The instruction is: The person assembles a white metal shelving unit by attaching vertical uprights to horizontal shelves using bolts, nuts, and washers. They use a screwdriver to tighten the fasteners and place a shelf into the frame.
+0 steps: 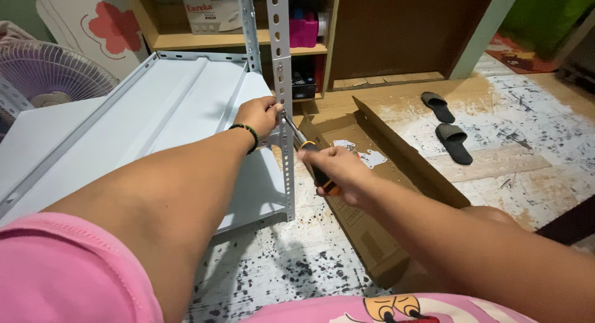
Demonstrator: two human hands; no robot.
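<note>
My right hand [334, 168] grips the orange-and-black handle of a screwdriver [308, 150]; its metal shaft points up-left to the slotted grey metal upright [284, 106]. My left hand [259, 115], with a dark beaded bracelet on the wrist, is closed against that upright where a pale grey metal shelf panel [180, 106] meets it. What the left fingers pinch is hidden. A second slotted upright [248, 25] stands behind.
An open cardboard box [396, 168] with small bags of hardware lies on the floor right of the upright. Two dark slippers [446, 124] sit further right. A white fan [43, 72] stands at the left, a wooden shelf unit [242, 41] behind.
</note>
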